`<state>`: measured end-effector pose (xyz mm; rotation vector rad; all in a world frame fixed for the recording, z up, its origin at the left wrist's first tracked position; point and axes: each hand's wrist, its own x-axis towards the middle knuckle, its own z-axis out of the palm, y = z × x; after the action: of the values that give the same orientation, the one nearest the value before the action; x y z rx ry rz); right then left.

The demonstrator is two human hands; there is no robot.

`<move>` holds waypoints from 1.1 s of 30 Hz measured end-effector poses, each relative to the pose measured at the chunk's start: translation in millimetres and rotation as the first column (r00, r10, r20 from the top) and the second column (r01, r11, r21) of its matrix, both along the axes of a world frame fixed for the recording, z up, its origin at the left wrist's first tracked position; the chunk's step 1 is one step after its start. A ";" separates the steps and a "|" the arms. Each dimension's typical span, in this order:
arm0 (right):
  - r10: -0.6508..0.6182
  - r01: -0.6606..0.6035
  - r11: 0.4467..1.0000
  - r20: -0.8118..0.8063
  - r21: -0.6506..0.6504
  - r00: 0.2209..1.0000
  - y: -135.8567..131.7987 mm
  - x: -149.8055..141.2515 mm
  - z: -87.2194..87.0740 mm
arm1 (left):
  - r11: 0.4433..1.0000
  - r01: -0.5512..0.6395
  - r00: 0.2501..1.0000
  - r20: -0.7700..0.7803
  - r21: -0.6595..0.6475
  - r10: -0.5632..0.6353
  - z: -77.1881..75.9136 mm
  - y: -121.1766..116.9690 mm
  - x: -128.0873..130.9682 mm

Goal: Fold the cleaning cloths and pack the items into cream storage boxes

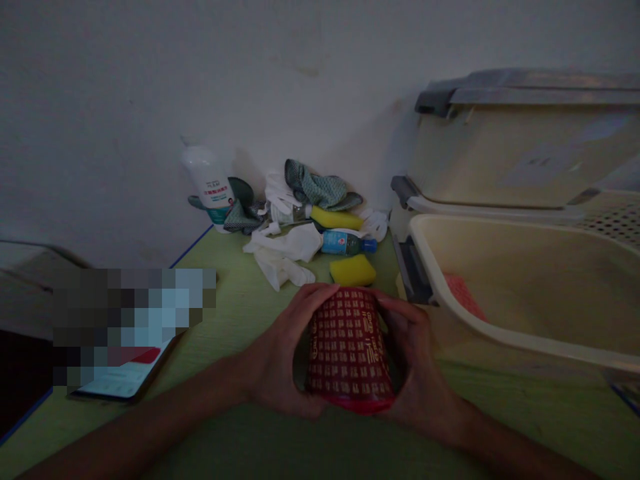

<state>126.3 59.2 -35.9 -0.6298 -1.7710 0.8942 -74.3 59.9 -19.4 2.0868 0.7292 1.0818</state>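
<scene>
Between both hands is a dark red cup (347, 343) covered in rows of small gold characters, with a brighter red rim at its lower end. It looks narrower at the top and wider below; what is inside it is hidden. My left hand (280, 363) curves around its left side, fingers at the upper end and thumb near the rim. My right hand (423, 373) grips the opposite side in the same way. Just beyond the cup lies a yellow sponge (353, 271), and a small blue-labelled bottle (345, 243) rests on its side behind that.
A cream storage box (480, 340) with its lid (510, 153) raised stands at right, a pink cloth (464, 297) inside. White gloves (285, 250), green cloths (320, 187) and a white bottle (207, 180) lie or stand against the wall. A phone (130, 367) sits at left.
</scene>
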 end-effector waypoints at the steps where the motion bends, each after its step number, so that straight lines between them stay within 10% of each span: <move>1: 0.011 -0.011 1.000 -0.003 -0.005 1.000 -0.1 -0.4 0.5 | 1.000 0.009 1.000 -0.008 0.009 -0.009 0.2 0.3 0.1; 15: 0.206 -0.177 0.972 0.194 -0.153 0.959 1.8 10.4 8.9 | 0.996 -0.083 0.996 -0.032 -0.043 0.082 -8.8 1.3 6.6; 33: 0.155 -0.121 0.983 0.272 -0.136 0.950 4.1 11.7 2.7 | 0.998 -0.055 0.994 -0.089 0.035 0.058 -11.5 7.6 6.4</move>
<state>138.0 63.3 -33.2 -0.7459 -2.0481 1.0530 -68.0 67.5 -30.9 2.1662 0.8237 1.0418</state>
